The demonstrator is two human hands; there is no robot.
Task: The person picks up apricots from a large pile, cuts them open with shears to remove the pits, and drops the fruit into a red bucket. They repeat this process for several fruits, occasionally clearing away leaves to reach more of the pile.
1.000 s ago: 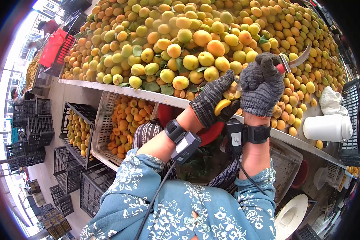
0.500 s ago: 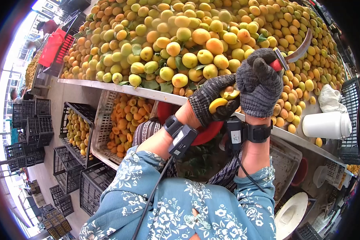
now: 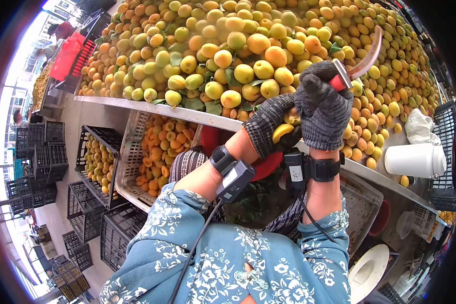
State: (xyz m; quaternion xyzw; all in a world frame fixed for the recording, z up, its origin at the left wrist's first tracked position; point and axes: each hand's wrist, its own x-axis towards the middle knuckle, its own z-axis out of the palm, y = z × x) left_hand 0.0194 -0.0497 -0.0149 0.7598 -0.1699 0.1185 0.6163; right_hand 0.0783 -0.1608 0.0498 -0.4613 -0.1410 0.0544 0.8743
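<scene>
My left hand (image 3: 271, 126), in a dark knitted glove, is closed around a cut apricot (image 3: 282, 133) whose yellow-orange flesh shows between the fingers. Pressed close beside it, my right hand (image 3: 323, 111) wears the same kind of glove and grips the red handle of a curved knife (image 3: 366, 60). The blade points up and to the right, away from the fruit. How the right thumb meets the apricot is hidden. Just beyond both hands spreads a large heap of whole yellow-green and orange apricots (image 3: 243, 72), some with leaves, on a metal-edged table (image 3: 187, 116).
Below the table at left stands a pale crate (image 3: 128, 167) of halved apricots, beside a black crate (image 3: 115, 147) of whole ones. A red container (image 3: 264, 167) sits under my hands. At right are a white bucket (image 3: 413, 159) and a white hat (image 3: 370, 273). Black crates (image 3: 121, 235) stack at left.
Both hands have drawn closer together over the apricot. The knife has shifted left and its blade has turned more upright. Less of the cut fruit shows.
</scene>
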